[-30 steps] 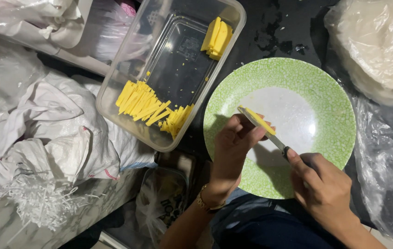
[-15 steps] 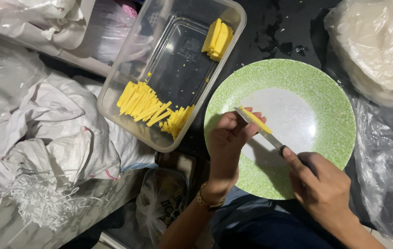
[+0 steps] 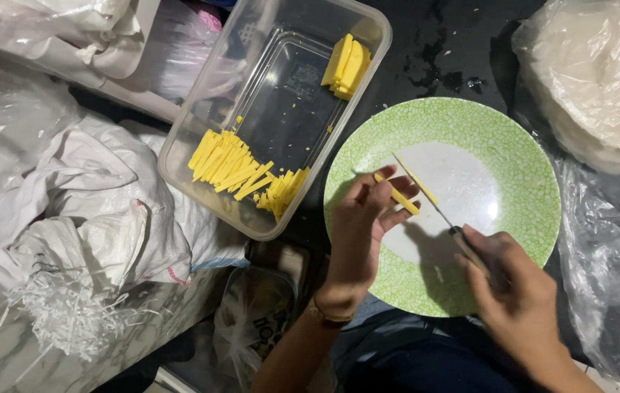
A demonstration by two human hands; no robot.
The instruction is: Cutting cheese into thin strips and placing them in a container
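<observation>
Hands are working over a green-rimmed plate with a white centre. Left hand is hovering above the plate's left side, fingers curled, pinching a thin yellow stick between the fingertips. Right hand is closing around the dark handle of a knife; the blade is angling up and left across the white centre, lying just beside the stick, with a yellow sliver along its edge. Left of the plate, a clear plastic container is holding a heap of cut yellow sticks and, in its far corner, uncut yellow slabs. Crumpled white sacks are lying further left.
</observation>
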